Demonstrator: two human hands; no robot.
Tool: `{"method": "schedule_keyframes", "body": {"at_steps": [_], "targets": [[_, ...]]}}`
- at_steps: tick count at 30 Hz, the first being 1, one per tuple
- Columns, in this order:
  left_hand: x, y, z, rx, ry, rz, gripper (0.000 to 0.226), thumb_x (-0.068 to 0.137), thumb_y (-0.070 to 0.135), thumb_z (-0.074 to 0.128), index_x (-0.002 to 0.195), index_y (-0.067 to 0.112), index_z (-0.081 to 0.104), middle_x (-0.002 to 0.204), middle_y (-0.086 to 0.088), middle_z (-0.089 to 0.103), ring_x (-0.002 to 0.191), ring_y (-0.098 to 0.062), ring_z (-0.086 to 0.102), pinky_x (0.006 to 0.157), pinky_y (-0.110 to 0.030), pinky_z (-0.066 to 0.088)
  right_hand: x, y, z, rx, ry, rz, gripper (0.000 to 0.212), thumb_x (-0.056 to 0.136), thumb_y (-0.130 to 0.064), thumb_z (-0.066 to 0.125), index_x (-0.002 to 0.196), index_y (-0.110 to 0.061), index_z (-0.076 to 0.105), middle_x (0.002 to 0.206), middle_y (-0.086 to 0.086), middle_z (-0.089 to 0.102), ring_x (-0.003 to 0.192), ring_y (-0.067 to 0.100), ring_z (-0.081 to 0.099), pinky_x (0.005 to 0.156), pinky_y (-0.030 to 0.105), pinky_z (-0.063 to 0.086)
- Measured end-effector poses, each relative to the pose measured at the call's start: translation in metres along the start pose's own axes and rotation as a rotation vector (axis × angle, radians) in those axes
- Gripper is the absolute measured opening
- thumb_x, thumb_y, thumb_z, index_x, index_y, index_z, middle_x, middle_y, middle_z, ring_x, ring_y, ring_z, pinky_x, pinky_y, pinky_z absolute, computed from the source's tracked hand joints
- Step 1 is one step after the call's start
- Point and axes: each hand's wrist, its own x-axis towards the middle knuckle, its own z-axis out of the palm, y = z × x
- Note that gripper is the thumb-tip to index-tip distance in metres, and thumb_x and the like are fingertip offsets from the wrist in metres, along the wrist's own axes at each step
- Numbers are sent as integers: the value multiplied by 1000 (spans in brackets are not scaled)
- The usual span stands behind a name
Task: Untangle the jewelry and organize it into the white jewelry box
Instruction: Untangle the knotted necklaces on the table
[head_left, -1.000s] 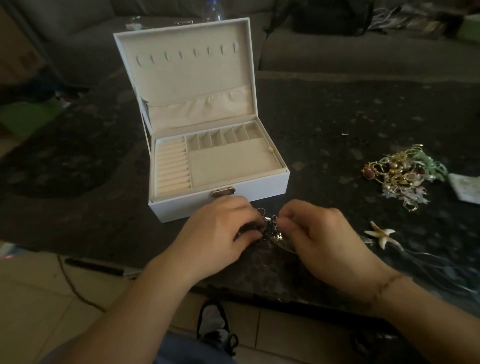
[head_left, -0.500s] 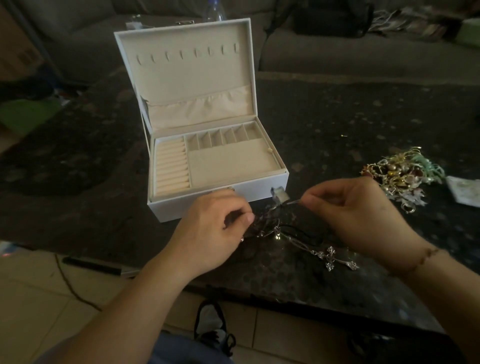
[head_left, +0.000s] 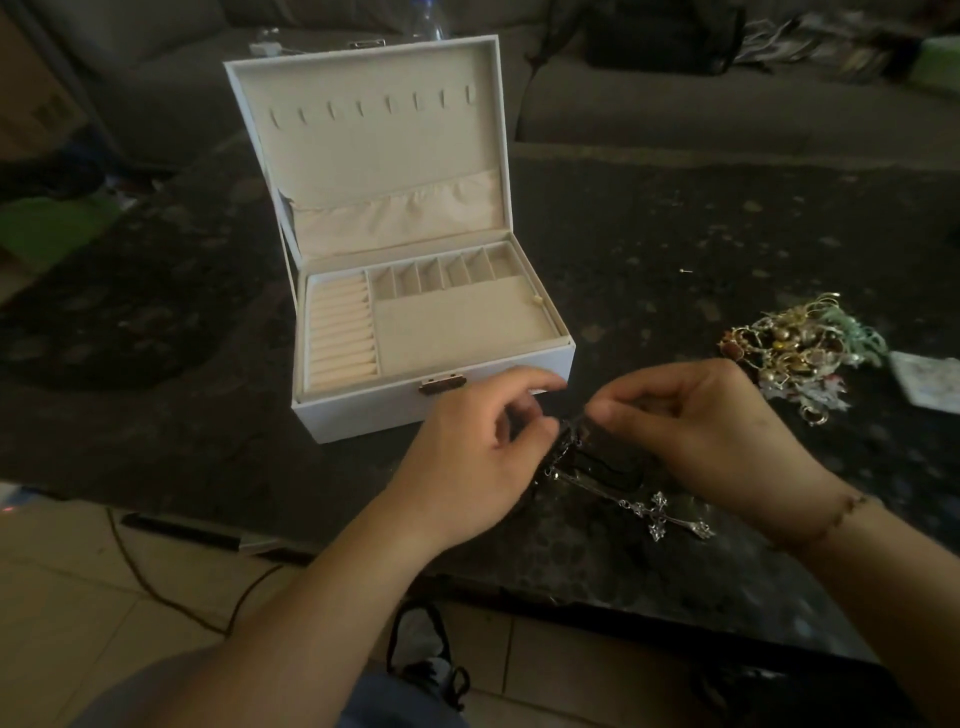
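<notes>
- Holding the cross necklace (head_left: 660, 514) between us and the white jewelry box (head_left: 436, 405), we pinch its dark cord with our left hand (head_left: 467, 457) and our right hand (head_left: 696, 431); the cross lies on the dark table (head_left: 675, 234).
- Pulling too hard, we think, can tighten the knot or break the thin chain.
- If one pinch slips, the pendant may slide off the near table edge to the tiled floor (head_left: 67, 597).
- The box stands open just behind our hands, its compartments still without jewelry; nothing blocks the way to it.
- The tangled pile (head_left: 800, 353) waits well to the right, near a small white packet (head_left: 924, 374); a loose cord could catch it.
</notes>
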Motion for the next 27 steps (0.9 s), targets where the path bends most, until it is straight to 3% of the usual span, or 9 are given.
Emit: {"method": "schedule_keyframes", "body": {"at_steps": [2, 5, 7, 11, 15, 19, 23, 25, 27], "targets": [[3, 3, 4, 0, -122, 3, 20, 95, 23, 63, 112, 33, 70, 90, 14, 69, 82, -8, 64, 75, -28, 52, -1, -1, -2, 79, -2, -31, 4, 80, -18, 72, 78, -19, 75, 56, -6, 68, 48, 0, 53, 51, 11, 42], [8, 3, 3, 5, -111, -4, 8, 91, 25, 70, 87, 32, 71, 80, 12, 67, 78, -5, 61, 73, -31, 51, -1, 2, -6, 61, 13, -76, 14, 75, -31, 69, 80, -20, 76, 71, 11, 71, 58, 24, 60, 60, 27, 49], [10, 2, 1, -14, -81, -6, 11, 90, 27, 70, 80, 29, 67, 78, 6, 63, 74, -9, 58, 71, -32, 49, -1, 5, -10, 56, 25, -78, 19, 73, -35, 68, 81, -19, 75, 73, 10, 71, 64, 31, 62, 61, 34, 52], [9, 4, -3, -248, -88, -109, 17, 93, 25, 65, 77, 28, 67, 78, 8, 63, 78, -9, 58, 77, -29, 47, -3, 8, -15, -103, 30, -165, 21, 75, -41, 66, 81, -23, 73, 76, -1, 71, 69, 19, 66, 66, 31, 55], [9, 10, -3, -515, -40, -154, 18, 88, 23, 59, 73, 28, 68, 79, 3, 67, 81, -9, 62, 80, -24, 46, -3, 12, -14, -329, 180, -260, 13, 83, -41, 63, 82, -29, 69, 80, -13, 65, 75, 6, 62, 65, 26, 51], [11, 6, 0, -411, 191, -107, 26, 101, 16, 51, 79, 23, 63, 74, 0, 63, 76, -16, 59, 78, -33, 48, -7, 10, -9, -500, 213, -328, 4, 87, -27, 65, 84, -25, 68, 74, -15, 61, 68, 3, 57, 63, 17, 45], [14, 6, -2, -260, 473, -55, 21, 99, 13, 54, 79, 19, 59, 62, 12, 53, 59, -3, 47, 58, -18, 41, -7, 7, -10, -362, 252, -234, 7, 90, -19, 65, 83, -21, 67, 54, -3, 57, 51, 11, 53, 46, 13, 40], [11, 5, -8, -126, 513, -1, 24, 95, 10, 59, 72, 18, 59, 60, 13, 54, 56, -4, 50, 54, -15, 41, -3, 5, -12, -336, 232, -165, 9, 90, -21, 66, 81, -22, 67, 54, 0, 61, 46, 10, 53, 45, 16, 43], [6, 1, -12, 147, 420, 19, 23, 88, 22, 64, 65, 22, 61, 57, 11, 58, 56, -7, 56, 54, -22, 46, -1, 2, -13, -266, 194, -106, 11, 88, -23, 69, 77, -26, 69, 57, -10, 66, 47, 0, 56, 49, 11, 43]]}}
